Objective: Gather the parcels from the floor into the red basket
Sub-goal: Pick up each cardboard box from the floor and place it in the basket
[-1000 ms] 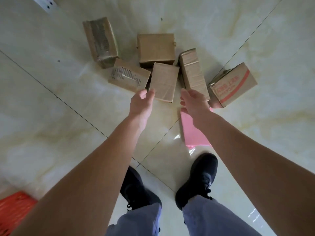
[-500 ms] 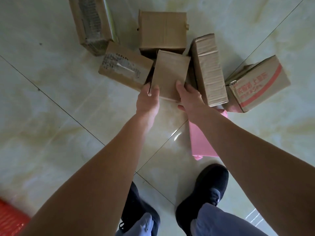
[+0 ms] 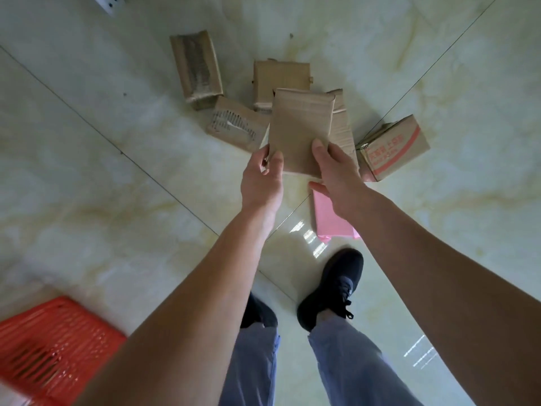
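Observation:
A flat brown cardboard parcel [image 3: 301, 127] is lifted off the floor. My left hand [image 3: 263, 177] grips its near left corner and my right hand [image 3: 336, 168] grips its near right edge. Several more cardboard parcels lie on the tiled floor beyond: a torn one [image 3: 196, 68] at the far left, a labelled one [image 3: 234, 124], a square one [image 3: 281, 77], a long one [image 3: 344, 127] partly hidden behind the held parcel, and a red-printed box [image 3: 392, 146] at the right. A pink flat parcel [image 3: 330, 218] lies under my right wrist. The red basket [image 3: 49, 347] stands at the lower left.
My two black shoes [image 3: 330, 288] stand on the glossy marble floor [image 3: 117, 200] just behind the parcels. A white object [image 3: 109, 2] pokes in at the top left edge.
Both hands closed on the flat parcel and raised it off the floor toward me. The view pulled back and the red basket has come further into sight.

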